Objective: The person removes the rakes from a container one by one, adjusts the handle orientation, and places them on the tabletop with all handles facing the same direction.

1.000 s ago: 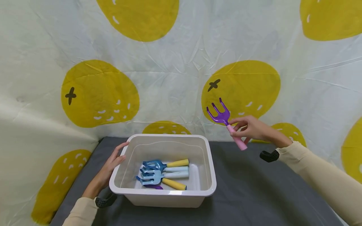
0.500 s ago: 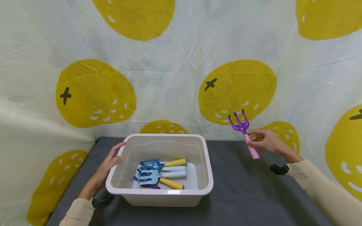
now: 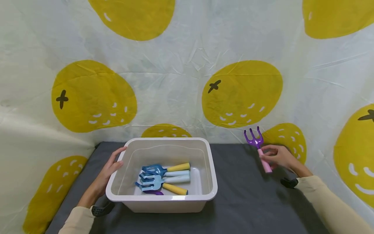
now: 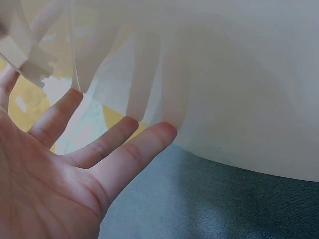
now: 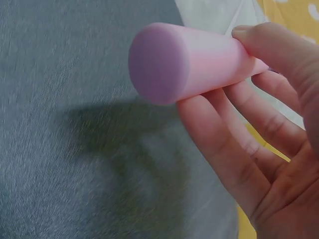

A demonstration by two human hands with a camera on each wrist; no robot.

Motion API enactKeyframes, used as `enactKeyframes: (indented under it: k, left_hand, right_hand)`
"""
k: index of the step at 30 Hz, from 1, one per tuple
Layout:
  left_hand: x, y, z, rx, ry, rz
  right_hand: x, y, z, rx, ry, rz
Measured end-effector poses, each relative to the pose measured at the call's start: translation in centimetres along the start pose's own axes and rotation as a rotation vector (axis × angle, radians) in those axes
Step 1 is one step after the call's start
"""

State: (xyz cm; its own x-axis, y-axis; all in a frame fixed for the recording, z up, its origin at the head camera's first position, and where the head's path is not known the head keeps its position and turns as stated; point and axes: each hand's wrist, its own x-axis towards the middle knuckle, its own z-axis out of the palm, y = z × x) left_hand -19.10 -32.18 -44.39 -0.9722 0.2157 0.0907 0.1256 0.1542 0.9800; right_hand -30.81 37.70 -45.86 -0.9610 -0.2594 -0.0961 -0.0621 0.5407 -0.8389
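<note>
My right hand (image 3: 280,158) pinches the pink handle of a small purple hand fork (image 3: 265,161), its three tines pointing up and away. In the right wrist view, thumb and fingers hold the pink handle (image 5: 204,59), whose round butt faces the camera above its shadow. My left hand (image 3: 106,172) rests at the left side of a pale plastic tub (image 3: 211,175). Its spread, fairly straight fingers (image 4: 144,149) touch the tub's outer wall in the left wrist view. Inside the tub lie several hand forks, among them a light blue one (image 3: 175,179) and a dark blue one with a yellow handle (image 3: 179,167).
The tub stands on a dark grey cloth-covered table (image 3: 239,195). Behind it hangs a pale curtain (image 3: 169,97) printed with yellow fruit shapes. Part of a purple piece (image 3: 154,192) shows beneath the forks in the tub.
My right hand has carried the purple fork to the right and down, closer to the table. The left hand keeps its place at the tub; the whole view has shifted slightly.
</note>
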Motion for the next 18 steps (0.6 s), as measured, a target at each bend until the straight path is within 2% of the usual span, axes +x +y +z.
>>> enactKeyframes:
  k: [8,18]
  left_hand:
    - [-0.2,-0.1,0.1,0.022,0.008,0.001]
    - [-0.3,-0.1,0.2,0.031,0.025,0.007]
  right_hand:
    - [-0.1,2.4,0.2,-0.031,-0.004,0.103]
    - [-0.6,4.4,0.2,-0.027,-0.037,0.120]
